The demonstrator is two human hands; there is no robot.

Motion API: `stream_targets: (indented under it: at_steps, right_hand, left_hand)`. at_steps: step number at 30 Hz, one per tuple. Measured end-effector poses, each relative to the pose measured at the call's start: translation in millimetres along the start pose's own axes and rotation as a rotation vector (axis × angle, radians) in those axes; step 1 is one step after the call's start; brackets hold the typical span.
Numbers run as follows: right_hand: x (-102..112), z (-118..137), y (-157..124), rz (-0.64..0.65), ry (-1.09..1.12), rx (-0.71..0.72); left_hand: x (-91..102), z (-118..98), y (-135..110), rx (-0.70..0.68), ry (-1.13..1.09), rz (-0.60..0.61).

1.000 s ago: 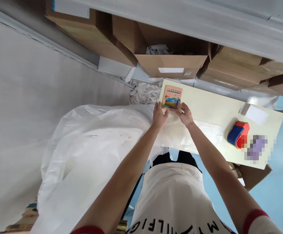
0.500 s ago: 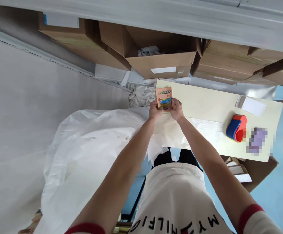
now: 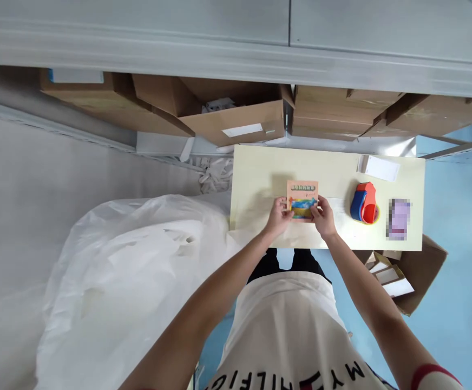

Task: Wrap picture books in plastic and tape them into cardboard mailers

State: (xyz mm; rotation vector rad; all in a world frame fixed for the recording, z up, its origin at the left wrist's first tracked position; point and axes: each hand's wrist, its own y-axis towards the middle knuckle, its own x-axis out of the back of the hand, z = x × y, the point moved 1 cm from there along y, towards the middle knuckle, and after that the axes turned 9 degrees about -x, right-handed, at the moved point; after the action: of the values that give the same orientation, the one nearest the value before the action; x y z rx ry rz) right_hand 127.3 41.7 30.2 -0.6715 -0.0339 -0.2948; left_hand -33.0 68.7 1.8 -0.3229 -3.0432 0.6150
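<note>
A small peach-coloured booklet [image 3: 303, 190] with printed characters and a bright blue and yellow picture on its cover is held up over the pale table [image 3: 256, 168]. My left hand [image 3: 280, 216] pinches its left edge, thumb on the front. On the opposite side, my right hand [image 3: 323, 218] grips the lower right edge, also with the thumb in front. The cover faces me; the booklet's back and the fingers behind it are hidden.
On the table's right stand a red and blue holder [image 3: 365, 203], a white card or box [image 3: 380, 168] and a blurred purple item [image 3: 399, 219]. Cardboard boxes [image 3: 240, 122] line the shelf behind. A large white plastic bag [image 3: 130, 281] bulges at left; an open carton [image 3: 426, 271] sits below right.
Both hands have brought the booklet from the table's far left corner to the right and closer to my body. My view has shifted too. The grip stays on both sides.
</note>
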Motion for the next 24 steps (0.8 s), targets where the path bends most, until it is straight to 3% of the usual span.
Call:
stream_targets:
  at_steps: [4,9,14,19,21,24]
  right_hand:
    - [44,-42,-24,-0.153,-0.173,-0.126]
    - [66,-71,-22,-0.304,-0.384,-0.116]
    - [71,-82,-14,-0.388,-0.556,0.015]
    - [80,-92,-21,-0.552,-0.696,0.144]
    - [83,-94,-21,-0.545,-0.646,0.12]
    - [85,-91,-16,-0.466,-0.449,-0.029]
  left_hand:
    - [-43.6,30,-32,0.051,0.226,0.092]
    - [-70.7,46,-44,0.01,0.421,0.125]
    - [-84.8,44,-48,-0.122,0.628,0.151]
    - [-90.2,45,-53,-0.201,0.756,0.201]
    - [-91.3,46,-54,-0.226,0.791,0.223]
    - [-92.5,44,-53,-0.235,0.809,0.244]
